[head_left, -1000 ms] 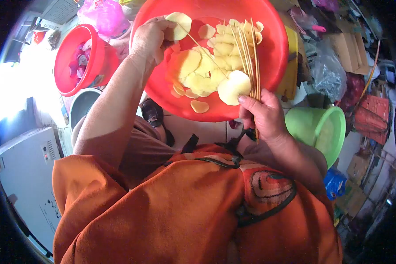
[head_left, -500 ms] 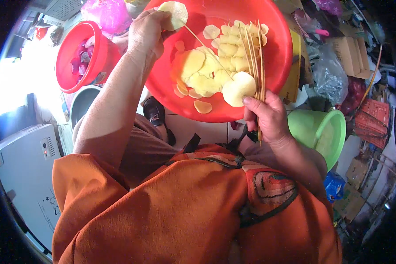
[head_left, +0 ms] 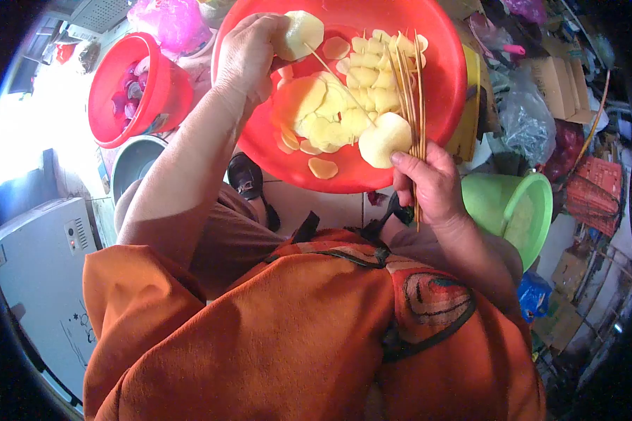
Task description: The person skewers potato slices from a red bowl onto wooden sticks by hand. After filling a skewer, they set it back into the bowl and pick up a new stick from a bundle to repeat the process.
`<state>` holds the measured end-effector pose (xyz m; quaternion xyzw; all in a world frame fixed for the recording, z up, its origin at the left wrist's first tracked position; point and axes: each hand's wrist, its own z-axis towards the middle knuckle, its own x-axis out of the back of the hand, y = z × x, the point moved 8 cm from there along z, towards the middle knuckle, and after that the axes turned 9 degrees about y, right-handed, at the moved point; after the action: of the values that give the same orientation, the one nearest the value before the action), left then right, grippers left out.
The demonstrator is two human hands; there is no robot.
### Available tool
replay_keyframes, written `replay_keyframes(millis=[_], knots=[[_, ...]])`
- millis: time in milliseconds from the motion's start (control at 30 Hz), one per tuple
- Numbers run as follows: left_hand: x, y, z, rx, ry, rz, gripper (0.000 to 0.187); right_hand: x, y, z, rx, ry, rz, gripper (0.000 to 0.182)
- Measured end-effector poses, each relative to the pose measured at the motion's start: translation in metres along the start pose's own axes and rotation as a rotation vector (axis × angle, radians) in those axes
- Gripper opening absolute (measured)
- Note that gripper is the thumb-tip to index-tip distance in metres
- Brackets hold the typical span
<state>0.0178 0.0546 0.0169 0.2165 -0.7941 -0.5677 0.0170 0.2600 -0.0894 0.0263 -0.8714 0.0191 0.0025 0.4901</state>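
Note:
Over the red basin (head_left: 451,116), my left hand (head_left: 251,56) pinches a pale round slice (head_left: 302,35) at the basin's left side. A thin skewer (head_left: 338,83) runs from this slice down to a second round slice (head_left: 386,140). My right hand (head_left: 432,179) is closed round a bundle of wooden skewers (head_left: 420,105), its thumb against the second slice. In the basin, loose yellow slices (head_left: 323,116) lie in a pile, and rows of slices on skewers (head_left: 369,77) lie beside them, partly behind the bundle.
A red bucket with purple onions (head_left: 130,91) stands at the left, near a grey basin (head_left: 135,165) and a white appliance (head_left: 45,274). On the right are a green bucket (head_left: 534,217), a cardboard box (head_left: 562,88), plastic bags (head_left: 530,126) and a red crate (head_left: 594,195).
My left hand has moved right and slightly down with its slice, closer to the second slice. My right hand has shifted slightly right.

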Motion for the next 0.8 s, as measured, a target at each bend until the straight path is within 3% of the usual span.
replay_keyframes(millis=[100,333,433,600,800], knots=[[0.005,0.0,0.005,-0.005,0.068,0.003,0.02,-0.001,0.0,0.0,-0.008,-0.006,-0.002,0.02],[0.005,-0.011,0.009,0.093,0.018,0.011,0.023,-0.002,0.001,-0.002,-0.009,-0.004,-0.025,0.019],[-0.006,-0.019,0.002,0.125,-0.128,0.093,0.026,-0.003,0.003,-0.001,-0.008,0.012,-0.015,0.018],[-0.045,-0.047,-0.053,0.351,-0.337,0.056,0.026,-0.002,0.004,0.004,-0.025,0.025,0.0,0.018],[-0.057,-0.057,-0.077,0.435,-0.372,0.032,0.024,-0.003,0.004,0.004,-0.045,0.026,0.093,0.013]])
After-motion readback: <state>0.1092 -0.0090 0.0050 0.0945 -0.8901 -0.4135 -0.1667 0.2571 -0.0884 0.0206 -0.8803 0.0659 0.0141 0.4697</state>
